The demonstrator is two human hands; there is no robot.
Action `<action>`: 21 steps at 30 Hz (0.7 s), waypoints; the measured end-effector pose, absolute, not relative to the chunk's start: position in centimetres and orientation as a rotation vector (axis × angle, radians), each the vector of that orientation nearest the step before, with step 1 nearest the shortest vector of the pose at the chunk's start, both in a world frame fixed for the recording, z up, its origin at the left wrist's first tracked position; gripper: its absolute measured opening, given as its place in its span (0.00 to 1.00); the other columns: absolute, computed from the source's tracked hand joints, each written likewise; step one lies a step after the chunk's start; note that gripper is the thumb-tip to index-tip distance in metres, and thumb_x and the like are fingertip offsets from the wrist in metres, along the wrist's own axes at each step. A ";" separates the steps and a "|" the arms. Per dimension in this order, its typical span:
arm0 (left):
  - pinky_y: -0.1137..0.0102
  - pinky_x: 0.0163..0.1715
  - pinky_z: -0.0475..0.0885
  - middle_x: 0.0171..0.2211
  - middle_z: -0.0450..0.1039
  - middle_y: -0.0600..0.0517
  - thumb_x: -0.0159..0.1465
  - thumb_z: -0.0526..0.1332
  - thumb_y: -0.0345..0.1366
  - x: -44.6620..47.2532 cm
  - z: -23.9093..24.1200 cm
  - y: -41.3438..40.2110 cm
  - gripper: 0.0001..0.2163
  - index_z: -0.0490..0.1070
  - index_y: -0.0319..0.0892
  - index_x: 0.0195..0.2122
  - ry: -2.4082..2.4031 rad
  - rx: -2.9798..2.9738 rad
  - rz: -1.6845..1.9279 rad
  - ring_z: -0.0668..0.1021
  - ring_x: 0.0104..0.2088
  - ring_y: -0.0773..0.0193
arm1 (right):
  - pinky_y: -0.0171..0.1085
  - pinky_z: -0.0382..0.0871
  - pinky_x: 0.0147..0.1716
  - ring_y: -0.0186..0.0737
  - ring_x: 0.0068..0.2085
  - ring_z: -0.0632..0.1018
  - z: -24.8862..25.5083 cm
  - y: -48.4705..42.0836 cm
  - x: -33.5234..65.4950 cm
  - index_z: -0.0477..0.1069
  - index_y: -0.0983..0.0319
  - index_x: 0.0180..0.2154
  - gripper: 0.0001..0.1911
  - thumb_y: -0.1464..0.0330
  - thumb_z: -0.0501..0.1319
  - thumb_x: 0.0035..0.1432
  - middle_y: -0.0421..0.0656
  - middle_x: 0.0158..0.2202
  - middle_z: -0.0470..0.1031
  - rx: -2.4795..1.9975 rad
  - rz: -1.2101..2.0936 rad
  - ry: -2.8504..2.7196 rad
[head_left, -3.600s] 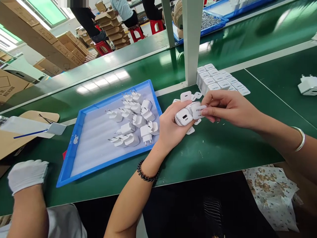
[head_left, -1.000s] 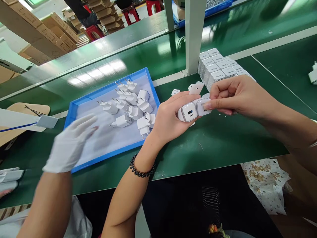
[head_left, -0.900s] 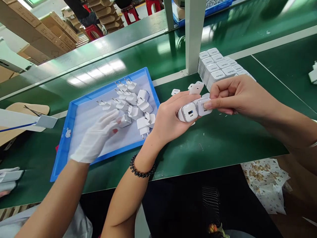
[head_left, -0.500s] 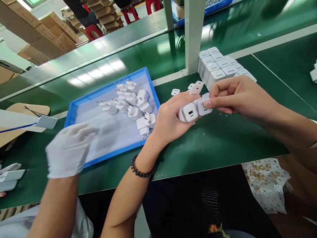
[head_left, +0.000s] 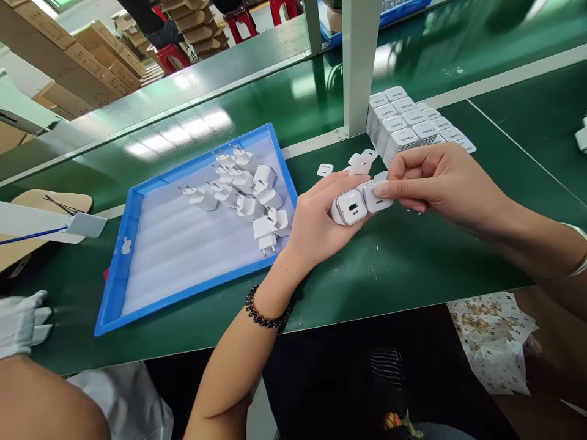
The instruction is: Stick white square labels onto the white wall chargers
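Two white plug chargers lie side by side in my left hand point(head_left: 316, 214), its fingers wrapped round them. The left charger point(head_left: 351, 208) faces me with its port openings. On the face of the right charger point(head_left: 378, 200), a thin white label point(head_left: 372, 192) shows beside my thumb. My right hand point(head_left: 426, 183) is closed in a pinch at that label, thumb tip against it and the other fingers curled behind. Loose white labels point(head_left: 362, 160) lie just beyond my left hand. Farther back stand stacked printed labels point(head_left: 403, 119).
A blue tray point(head_left: 112, 287) with several white plug chargers point(head_left: 250, 189) sits left of my hands. A co-worker's gloved hand point(head_left: 18, 324) is at the far left, by pale flat pieces. A metal post point(head_left: 360, 67) rises behind the work area. Bagged scraps point(head_left: 493, 342) lie below the table edge.
The co-worker's gloved hand has moved from over the tray to the far left. My hands keep nearly the same pose, the chargers tilted very slightly.
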State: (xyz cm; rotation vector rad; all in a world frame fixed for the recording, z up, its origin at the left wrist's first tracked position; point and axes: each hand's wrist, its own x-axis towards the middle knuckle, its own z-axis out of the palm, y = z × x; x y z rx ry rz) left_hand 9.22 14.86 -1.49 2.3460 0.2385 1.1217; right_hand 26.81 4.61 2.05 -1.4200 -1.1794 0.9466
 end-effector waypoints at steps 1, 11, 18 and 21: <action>0.66 0.47 0.79 0.44 0.83 0.49 0.60 0.73 0.35 9.3 -1.5 14.8 0.13 0.79 0.41 0.45 0.240 2.334 1.119 0.83 0.45 0.60 | 0.36 0.49 0.18 0.27 0.16 0.61 2.1 4.6 26.8 0.69 0.60 0.21 0.22 0.55 0.75 0.52 0.34 0.12 0.64 -1.431 0.930 -1.191; 0.66 0.44 0.78 0.41 0.84 0.50 0.58 0.74 0.36 9.5 -1.5 14.6 0.12 0.79 0.42 0.43 0.294 2.259 1.096 0.83 0.42 0.60 | 0.36 0.47 0.17 0.27 0.16 0.60 1.7 4.6 26.7 0.69 0.59 0.21 0.23 0.53 0.74 0.53 0.34 0.12 0.65 -1.455 0.823 -1.237; 0.67 0.43 0.78 0.41 0.84 0.51 0.58 0.74 0.36 9.6 -1.6 14.5 0.12 0.79 0.42 0.42 0.303 2.261 1.123 0.83 0.41 0.61 | 0.36 0.47 0.18 0.28 0.16 0.60 1.6 4.6 26.6 0.69 0.59 0.21 0.22 0.55 0.75 0.53 0.34 0.12 0.65 -1.449 0.819 -1.223; 0.66 0.44 0.78 0.41 0.84 0.51 0.59 0.73 0.37 9.6 -1.6 14.5 0.12 0.79 0.43 0.42 0.311 2.268 1.142 0.84 0.42 0.60 | 0.36 0.47 0.17 0.27 0.15 0.60 1.6 4.5 26.6 0.68 0.59 0.21 0.22 0.54 0.75 0.52 0.33 0.12 0.65 -1.454 0.816 -1.218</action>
